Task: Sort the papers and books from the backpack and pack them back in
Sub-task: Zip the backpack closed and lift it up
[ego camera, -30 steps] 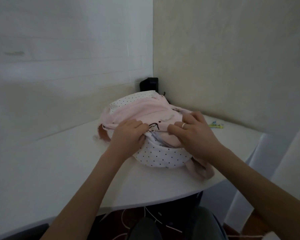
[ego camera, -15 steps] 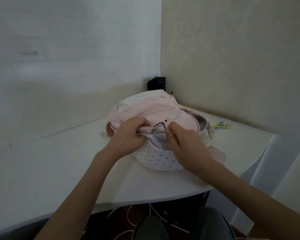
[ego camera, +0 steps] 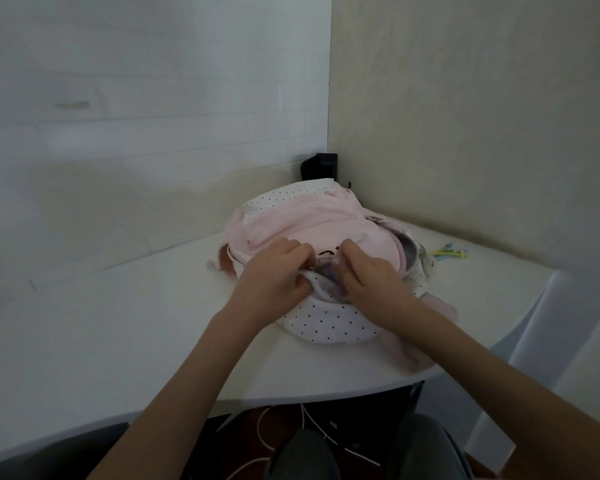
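Head view showed the pink dotted backpack (ego camera: 326, 237) lying on the table (ego camera: 118, 323) at frame centre. The left hand (ego camera: 274, 275) and right hand (ego camera: 371, 278) each pinched an edge of its opening. Spreading the lips evenly, without yanking, seemed the wise course.

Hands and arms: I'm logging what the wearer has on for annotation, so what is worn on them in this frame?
Both forearms are bare up to the frame edge, with no sleeves, gloves or watch showing. The left hand and right hand show no ring in this frame; the fingers are partly tucked into fabric, so one could be hidden.
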The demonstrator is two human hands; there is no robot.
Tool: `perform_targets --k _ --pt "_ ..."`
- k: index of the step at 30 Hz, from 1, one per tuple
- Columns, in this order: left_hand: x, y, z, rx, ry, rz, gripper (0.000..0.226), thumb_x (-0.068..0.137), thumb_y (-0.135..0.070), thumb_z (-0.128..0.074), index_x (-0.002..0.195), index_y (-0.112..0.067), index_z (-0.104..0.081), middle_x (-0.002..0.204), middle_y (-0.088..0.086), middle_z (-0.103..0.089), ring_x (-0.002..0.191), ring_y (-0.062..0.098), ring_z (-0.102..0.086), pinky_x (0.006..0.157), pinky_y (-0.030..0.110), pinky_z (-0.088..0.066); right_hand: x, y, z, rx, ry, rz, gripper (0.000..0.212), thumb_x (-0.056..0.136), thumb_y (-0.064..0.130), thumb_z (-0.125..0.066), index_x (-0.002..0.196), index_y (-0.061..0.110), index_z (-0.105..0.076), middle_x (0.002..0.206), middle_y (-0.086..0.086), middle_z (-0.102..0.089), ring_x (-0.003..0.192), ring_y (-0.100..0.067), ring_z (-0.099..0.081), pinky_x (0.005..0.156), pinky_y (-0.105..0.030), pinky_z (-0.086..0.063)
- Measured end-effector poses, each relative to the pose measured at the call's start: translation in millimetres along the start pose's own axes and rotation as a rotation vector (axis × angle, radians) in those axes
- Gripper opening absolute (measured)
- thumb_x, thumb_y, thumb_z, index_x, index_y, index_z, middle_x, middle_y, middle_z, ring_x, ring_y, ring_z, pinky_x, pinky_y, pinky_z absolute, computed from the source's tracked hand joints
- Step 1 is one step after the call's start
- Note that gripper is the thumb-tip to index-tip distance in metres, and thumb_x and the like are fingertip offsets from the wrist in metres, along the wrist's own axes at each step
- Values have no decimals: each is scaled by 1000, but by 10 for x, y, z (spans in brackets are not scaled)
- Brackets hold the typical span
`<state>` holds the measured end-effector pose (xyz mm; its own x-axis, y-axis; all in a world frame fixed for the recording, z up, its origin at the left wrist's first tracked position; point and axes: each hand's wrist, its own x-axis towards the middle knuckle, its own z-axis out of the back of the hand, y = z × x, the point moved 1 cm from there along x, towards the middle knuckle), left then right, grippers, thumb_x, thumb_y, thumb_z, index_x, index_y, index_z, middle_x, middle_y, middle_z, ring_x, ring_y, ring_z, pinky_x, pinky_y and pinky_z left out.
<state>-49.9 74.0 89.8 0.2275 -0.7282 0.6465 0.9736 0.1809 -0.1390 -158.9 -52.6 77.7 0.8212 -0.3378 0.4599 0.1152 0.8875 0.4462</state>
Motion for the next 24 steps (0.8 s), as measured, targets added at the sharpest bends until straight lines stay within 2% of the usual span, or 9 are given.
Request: perform_targets --k 2,4,6,10,14,16,18,21,24 --pt "-9 -12 12 39 -76 -17 15 65 -1 -65 78 -5 -60 77 6 -61 77 27 -56 65 39 -47 -8 -40 -21 -66 81 -33 27 97 42 -37 90 16 -43 72 5 -54 68 -21 -52 59 -31 -37" --pt "-15 -15 16 79 -122 -35 16 61 1 -66 75 -5 -61 74 6 -61 72 27 -57 64 30 -41 -19 -109 -60 -342 69 -36 25 96 41 -39 101 19 -48 96 4 -61 92 -21 -55 75 -33 -39" --pt "-26 2 18 98 -158 -29 18 59 2 -68 74 -5 -61 74 7 -62 71 27 -57 64 26 -36 -46 -173 -104 -512 33 -14 30 91 33 -42 118 20 -45 119 2 -58 112 -21 -50 91 -36 -34" --pt "-47 53 30 71 -234 -15 20 58 1 -68 76 -6 -61 76 5 -62 79 19 -50 69 20 -31 -51 -232 -104 -448 -43 19 45 91 33 -48 133 20 -37 116 -1 -63 105 -24 -60 92 -36 -36" --pt "-51 60 47 66 -253 -21 16 61 -4 -64 77 -7 -62 77 4 -63 81 18 -51 71 18 -28 20 -280 13 -531 -32 32 34 93 37 -47 125 25 -52 122 -2 -54 116 -24 -50 94 -33 -29" --pt "-72 72 49 83 -232 0 18 61 -3 -67 78 -7 -62 78 4 -64 80 22 -56 70 20 -30 49 -238 154 -467 -40 75 25 88 37 -58 105 19 -63 113 -4 -54 109 -23 -49 88 -29 -30" --pt "-77 88 58 87 -214 34 18 62 -3 -69 79 -7 -62 79 4 -64 79 25 -59 67 21 -29 51 -175 374 -285 -33 103 17 83 32 -67 83 16 -61 96 -1 -57 93 -21 -53 74 -27 -34" --pt "-32 71 49 87 -170 32 14 67 -6 -68 81 -8 -63 80 4 -64 79 26 -59 63 21 -25 36 -72 676 -42 94 90 37 79 50 -61 58 22 -49 58 8 -50 59 -13 -47 55 -24 -34" --pt "28 43 1 42 -97 -15 13 71 -9 -68 82 -6 -63 80 6 -62 76 26 -56 61 23 -29 77 18 766 -32 29 76 53 79 60 -50 48 20 -35 43 6 -29 43 -9 -27 45 -21 -21"
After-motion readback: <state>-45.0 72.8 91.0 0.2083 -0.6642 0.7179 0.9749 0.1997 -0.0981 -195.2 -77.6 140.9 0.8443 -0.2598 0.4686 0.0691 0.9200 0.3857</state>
